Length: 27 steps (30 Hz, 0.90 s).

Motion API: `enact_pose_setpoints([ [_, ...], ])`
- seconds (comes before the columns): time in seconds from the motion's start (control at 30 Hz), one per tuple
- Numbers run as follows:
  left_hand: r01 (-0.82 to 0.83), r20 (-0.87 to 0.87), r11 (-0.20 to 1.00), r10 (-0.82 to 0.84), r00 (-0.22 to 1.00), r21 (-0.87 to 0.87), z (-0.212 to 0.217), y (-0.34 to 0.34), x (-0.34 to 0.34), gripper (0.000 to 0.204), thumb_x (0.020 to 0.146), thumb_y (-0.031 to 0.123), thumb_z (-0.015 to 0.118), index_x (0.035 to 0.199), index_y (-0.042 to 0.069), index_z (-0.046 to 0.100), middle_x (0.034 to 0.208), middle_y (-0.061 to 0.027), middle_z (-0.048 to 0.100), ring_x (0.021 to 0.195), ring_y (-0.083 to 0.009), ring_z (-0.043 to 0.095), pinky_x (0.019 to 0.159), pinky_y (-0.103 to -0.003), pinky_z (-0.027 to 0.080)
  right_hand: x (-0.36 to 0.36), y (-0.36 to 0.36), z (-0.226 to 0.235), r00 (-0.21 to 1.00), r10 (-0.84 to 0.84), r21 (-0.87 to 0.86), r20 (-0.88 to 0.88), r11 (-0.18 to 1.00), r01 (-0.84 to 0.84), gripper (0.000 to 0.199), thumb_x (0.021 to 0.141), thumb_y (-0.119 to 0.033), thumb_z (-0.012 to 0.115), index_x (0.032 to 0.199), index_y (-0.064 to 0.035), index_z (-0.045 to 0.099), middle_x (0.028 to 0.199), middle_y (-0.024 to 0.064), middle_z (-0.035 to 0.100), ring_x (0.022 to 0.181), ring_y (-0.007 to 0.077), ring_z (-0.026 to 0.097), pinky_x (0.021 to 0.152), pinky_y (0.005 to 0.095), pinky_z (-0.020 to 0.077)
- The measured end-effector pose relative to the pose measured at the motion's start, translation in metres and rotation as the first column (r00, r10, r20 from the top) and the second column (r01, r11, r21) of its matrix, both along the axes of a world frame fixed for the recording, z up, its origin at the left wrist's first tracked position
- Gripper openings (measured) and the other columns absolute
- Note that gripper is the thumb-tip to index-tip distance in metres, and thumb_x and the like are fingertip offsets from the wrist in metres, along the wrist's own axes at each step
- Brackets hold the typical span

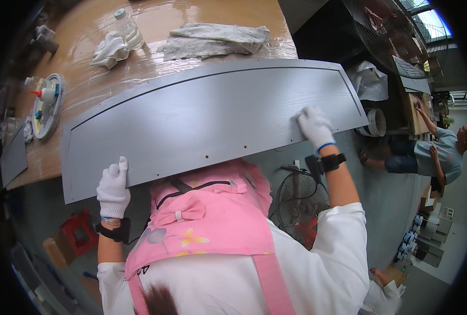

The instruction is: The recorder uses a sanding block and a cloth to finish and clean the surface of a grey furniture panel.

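A long grey panel [207,110] with a curved far edge and a dark groove inside its border lies across the table's near side, its near edge overhanging. Several small holes run along that near edge. My left hand [113,188], in a white knitted glove, grips the panel's near left edge, thumb on top. Resting on the right part of the panel's face is my right hand [316,126], gloved alike, its fingers curled against the surface. Whatever may be under those fingers is hidden.
The plastic-covered table [155,13] bears a folded grey rag [215,40], a crumpled white cloth [110,50], a clear bottle [130,32] and an oval tray [56,107] holding a red-tipped bottle [45,94]. Nearby are a floor fan [296,197], red stool [80,231], white bucket [376,123] and co-worker [433,152].
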<state>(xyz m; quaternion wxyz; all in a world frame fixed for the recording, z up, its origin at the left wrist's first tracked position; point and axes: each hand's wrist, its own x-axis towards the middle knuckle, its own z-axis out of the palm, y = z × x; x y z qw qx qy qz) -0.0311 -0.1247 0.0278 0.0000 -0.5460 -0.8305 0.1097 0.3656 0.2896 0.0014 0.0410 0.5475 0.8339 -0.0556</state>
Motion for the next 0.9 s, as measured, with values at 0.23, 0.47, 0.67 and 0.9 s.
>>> enact_pose_setpoints([
  [0.23, -0.001, 0.037, 0.999, -0.001, 0.999, 0.049, 0.002, -0.01, -0.003, 0.079, 0.067, -0.001, 0.061, 0.144, 0.014, 0.047, 0.101, -0.0073, 0.052, 0.09, -0.031, 0.056, 0.066, -0.043, 0.054, -0.06, -0.1, 0.07, 0.653, -0.356, -0.73, -0.669, 0.149, -0.667, 0.036, 0.1, -0.03, 0.056, 0.11, 0.002, 0.069, 0.11, 0.0127, 0.071, 0.105, 0.0198, 0.066, 0.096, 0.0355, 0.0504],
  [0.47, 0.101, 0.045, 0.947, -0.121, 0.992, 0.306, 0.076, 0.003, -0.002, 0.052, 0.066, 0.003, 0.065, 0.118, 0.013, 0.065, 0.088, -0.0037, 0.058, 0.081, -0.0273, 0.059, 0.062, -0.041, 0.052, -0.024, -0.086, 0.006, 0.926, 0.075, -0.861, -0.37, 0.347, -0.372, 0.047, 0.098, -0.038, 0.057, 0.125, 0.0, 0.063, 0.119, 0.0136, 0.069, 0.112, 0.0256, 0.065, 0.097, 0.0374, 0.0496],
  [0.67, 0.125, 0.011, 0.913, -0.141, 0.99, 0.389, 0.174, 0.027, 0.026, 0.05, 0.056, 0.006, 0.08, 0.105, 0.011, 0.069, 0.09, -0.0064, 0.068, 0.081, -0.0292, 0.066, 0.064, -0.039, 0.053, -0.064, -0.06, -0.043, 0.343, -0.832, -0.769, -0.436, 0.147, -0.622, 0.048, 0.1, -0.034, 0.057, 0.133, -0.0001, 0.051, 0.129, 0.0205, 0.059, 0.121, 0.0301, 0.058, 0.104, 0.0462, 0.0473],
  [0.9, -0.107, 0.155, 0.92, 0.052, 0.987, 0.376, 0.213, 0.029, 0.105, 0.032, 0.064, 0.009, 0.08, 0.093, 0.01, 0.068, 0.076, -0.0065, 0.064, 0.072, -0.0268, 0.066, 0.062, -0.037, 0.052, -0.089, -0.027, -0.096, 0.172, -0.941, -0.551, -0.29, 0.018, -0.834, 0.065, 0.102, -0.053, 0.044, 0.146, -0.0057, 0.035, 0.149, 0.0199, 0.039, 0.139, 0.0356, 0.037, 0.116, 0.0502, 0.0323],
])
